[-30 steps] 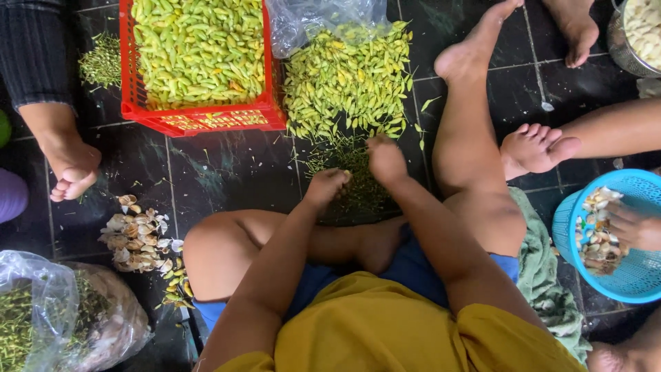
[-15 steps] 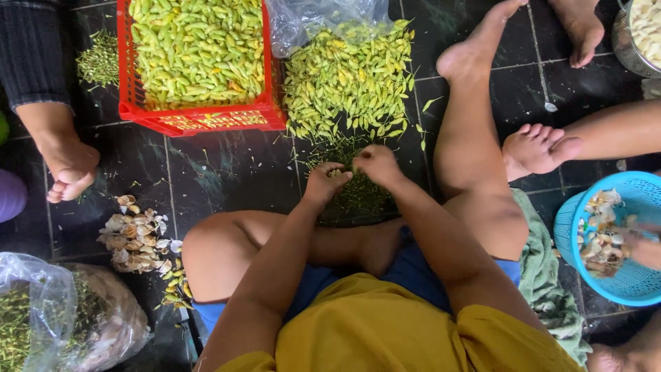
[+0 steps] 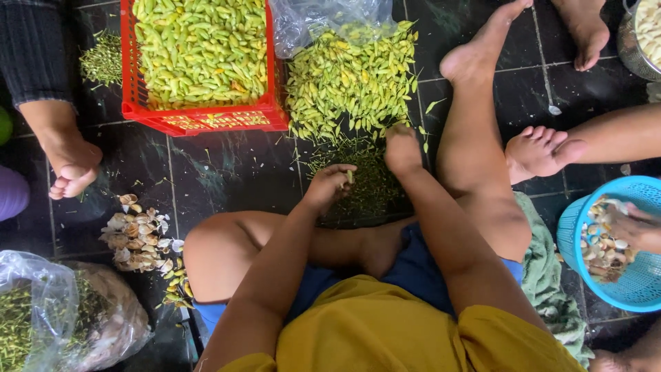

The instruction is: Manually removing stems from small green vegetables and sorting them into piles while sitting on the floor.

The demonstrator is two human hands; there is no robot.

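The person sits on the dark tiled floor with 1 knee folded in and 1 leg stretched out, so the loose heap of yellow-green buds lies straight ahead within easy reach; every place below is told from that heap.

Nearest, on the near side of the heap, the left hand is curled shut around 1 small pale-green bud, pinched at the fingertips with its end poking up, probably so it can be worked on. Under that hand, between heap and lap, a scatter of thin green stems and trimmings covers the tiles, lying where they would fall from the hands.

A little farther on, the right hand is set palm-down at the near edge of the heap, fingers closed over the buds there; whether it grips any I cannot tell.

Left of the heap and nearer the person, a small pile of pale husks sits apart, and a clear plastic bag of greens lies beyond the knee.

Just left of the heap stands a red crate, full of similar buds. At the heap's far side lies a crumpled clear bag. Well to the right, another person's hand reaches into a blue basket.
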